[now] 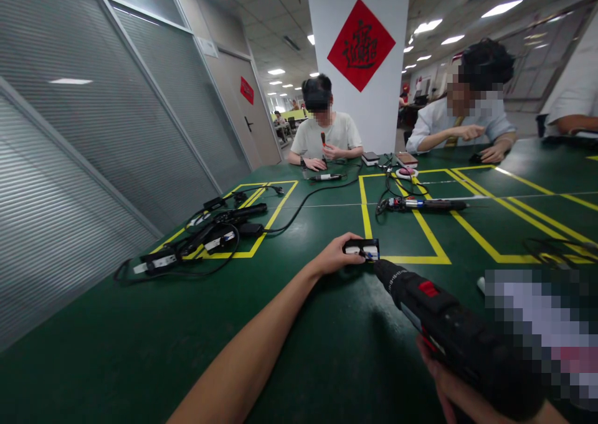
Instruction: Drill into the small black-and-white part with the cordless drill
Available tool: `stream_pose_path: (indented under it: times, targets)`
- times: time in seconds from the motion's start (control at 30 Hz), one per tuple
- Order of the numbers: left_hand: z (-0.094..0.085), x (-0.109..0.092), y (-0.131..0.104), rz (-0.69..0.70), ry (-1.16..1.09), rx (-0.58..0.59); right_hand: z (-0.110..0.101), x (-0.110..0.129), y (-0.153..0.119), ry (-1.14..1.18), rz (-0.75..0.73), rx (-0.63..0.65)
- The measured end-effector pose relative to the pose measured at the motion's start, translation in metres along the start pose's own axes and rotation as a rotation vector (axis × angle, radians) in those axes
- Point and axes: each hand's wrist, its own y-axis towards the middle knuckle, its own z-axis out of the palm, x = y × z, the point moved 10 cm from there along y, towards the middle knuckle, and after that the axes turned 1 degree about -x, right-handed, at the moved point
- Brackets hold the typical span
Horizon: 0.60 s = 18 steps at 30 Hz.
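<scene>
My left hand (pixel 337 254) is closed around the left end of a small black box with white parts (pixel 369 250) inside, held at the table. From the lower right, my right hand (pixel 443 374) grips the handle of a black cordless drill (pixel 448 324) with a red switch on top. The drill's chuck points up and left, and its front end is at the lower right corner of the box. Whether the bit touches the box I cannot tell. Most of my right hand is hidden behind the drill body.
Black adapters and cables (pixel 219 228) lie at the left on the green table (pixel 154 343). A dark pen-like tool with a cord (pixel 425 205) lies beyond the box. Two people (pixel 327 131) sit across the table, one holding a screwdriver (pixel 323 139). A blurred-out item (pixel 537 318) is at the right.
</scene>
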Motion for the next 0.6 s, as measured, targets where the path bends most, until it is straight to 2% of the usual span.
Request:
stream_pose_path:
  times: [0.23, 0.33, 0.47, 0.6]
  targets:
    - [0.000, 0.000, 0.000, -0.011, -0.004, -0.001, 0.009, -0.025, 0.007, 0.014, 0.004, 0.041]
    - [0.002, -0.001, -0.001, -0.016, -0.017, 0.009, 0.011, -0.032, 0.008, 0.005, 0.014, 0.016]
    - [0.002, 0.001, -0.001, -0.026, -0.018, 0.009, 0.008, -0.025, 0.008, 0.033, 0.048, -0.043]
    - [0.002, 0.002, 0.000, -0.015, -0.015, 0.010, 0.001, -0.006, 0.003, 0.051, 0.089, -0.070]
